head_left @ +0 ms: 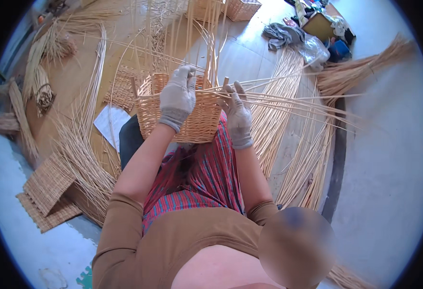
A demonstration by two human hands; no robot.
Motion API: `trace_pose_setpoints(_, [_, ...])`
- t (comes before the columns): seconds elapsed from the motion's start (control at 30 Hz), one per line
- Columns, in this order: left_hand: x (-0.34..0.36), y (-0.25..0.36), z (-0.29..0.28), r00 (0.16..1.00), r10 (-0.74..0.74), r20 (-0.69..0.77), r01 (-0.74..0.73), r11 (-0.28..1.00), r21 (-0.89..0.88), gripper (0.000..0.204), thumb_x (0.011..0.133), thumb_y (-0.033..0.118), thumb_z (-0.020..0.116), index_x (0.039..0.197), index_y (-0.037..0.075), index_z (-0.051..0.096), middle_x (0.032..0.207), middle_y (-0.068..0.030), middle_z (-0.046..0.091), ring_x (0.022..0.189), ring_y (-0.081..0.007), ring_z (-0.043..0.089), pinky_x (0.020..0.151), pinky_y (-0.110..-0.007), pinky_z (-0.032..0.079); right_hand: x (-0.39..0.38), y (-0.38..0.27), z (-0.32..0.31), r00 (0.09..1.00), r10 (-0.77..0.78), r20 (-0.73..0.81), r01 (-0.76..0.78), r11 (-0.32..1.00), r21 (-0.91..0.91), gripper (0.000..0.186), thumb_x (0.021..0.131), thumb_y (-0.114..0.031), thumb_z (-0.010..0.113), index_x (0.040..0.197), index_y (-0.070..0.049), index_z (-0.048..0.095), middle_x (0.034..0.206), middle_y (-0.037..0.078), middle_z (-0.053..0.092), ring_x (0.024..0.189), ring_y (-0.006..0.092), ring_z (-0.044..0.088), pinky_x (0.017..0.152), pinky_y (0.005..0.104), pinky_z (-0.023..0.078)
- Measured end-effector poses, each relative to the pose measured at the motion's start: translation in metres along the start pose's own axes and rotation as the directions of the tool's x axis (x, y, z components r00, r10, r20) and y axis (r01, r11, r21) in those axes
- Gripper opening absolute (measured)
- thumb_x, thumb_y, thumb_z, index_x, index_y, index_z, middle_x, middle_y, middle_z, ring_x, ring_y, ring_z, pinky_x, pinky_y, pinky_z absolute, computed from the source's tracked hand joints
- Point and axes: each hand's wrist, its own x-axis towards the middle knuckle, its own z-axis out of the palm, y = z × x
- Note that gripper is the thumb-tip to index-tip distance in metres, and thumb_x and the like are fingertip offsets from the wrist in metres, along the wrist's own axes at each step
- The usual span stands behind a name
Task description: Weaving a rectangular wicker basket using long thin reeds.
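Head view: loose willow rods (288, 139) fan across the floor at right, within reach. At frame centre a half-woven wicker basket (182, 118) rests on the lap, steadied for weaving. Gloved left hand (176, 98) presses its rim, fingers curled; gloved right hand (238, 115) pinches the weaving strands (288, 98).

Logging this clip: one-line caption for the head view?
Gloved left hand and right hand work pale wicker strands into a half-woven basket on the lap.
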Motion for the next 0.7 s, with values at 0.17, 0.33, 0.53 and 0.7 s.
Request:
trace_pose_setpoints(0.17, [-0.010, -0.010, 0.006, 0.997, 0.001, 0.078, -0.003, 1.000, 0.026, 0.020, 0.091, 0.013, 0.065, 0.111, 0.012, 0.061, 0.099, -0.0137, 0.064, 0.090, -0.0354, 0.064, 0.077, -0.044, 0.052, -0.002, 0.001, -0.007, 0.995, -0.031, 0.096, 0.031, 1.000, 0.006, 0.042, 0.103, -0.011, 0.050, 0.143, -0.004, 0.043, 0.130, 0.014, 0.058, 0.118, 0.0242, 0.060, 0.099, 0.0386, 0.053])
trace_pose_setpoints(0.33, [-0.009, -0.005, 0.003, 0.995, 0.000, 0.101, 0.000, 1.000, 0.002, 0.019, 0.088, 0.018, 0.070, 0.105, 0.012, 0.064, 0.098, -0.0106, 0.064, 0.088, -0.0342, 0.064, 0.076, -0.044, 0.052, 0.000, 0.003, -0.012, 0.985, 0.004, 0.171, -0.026, 0.992, 0.122, 0.036, 0.104, -0.019, 0.050, 0.137, -0.005, 0.049, 0.130, 0.013, 0.060, 0.121, 0.0262, 0.059, 0.102, 0.0391, 0.052])
trace_pose_setpoints(0.53, [-0.010, -0.015, 0.008, 0.956, 0.196, 0.218, -0.180, 0.980, -0.089, 0.014, 0.077, 0.002, 0.073, 0.089, 0.008, 0.067, 0.085, -0.0091, 0.063, 0.083, -0.0306, 0.064, 0.073, -0.039, 0.051, 0.012, 0.019, 0.006, 0.956, 0.085, 0.280, -0.149, 0.965, 0.214, 0.037, 0.101, -0.030, 0.056, 0.125, -0.002, 0.058, 0.123, 0.014, 0.064, 0.105, 0.0208, 0.066, 0.085, 0.0295, 0.059])
trace_pose_setpoints(0.7, [-0.009, -0.022, 0.006, 0.939, 0.234, 0.251, -0.177, 0.957, -0.228, 0.019, 0.073, -0.009, 0.068, 0.087, 0.004, 0.066, 0.081, -0.0106, 0.062, 0.078, -0.0287, 0.064, 0.069, -0.037, 0.053, 0.026, 0.009, 0.007, 0.961, 0.142, 0.236, -0.172, 0.979, 0.111, 0.036, 0.099, -0.030, 0.060, 0.126, -0.005, 0.060, 0.084, 0.005, 0.070, 0.074, 0.0126, 0.067, 0.055, 0.0168, 0.048])
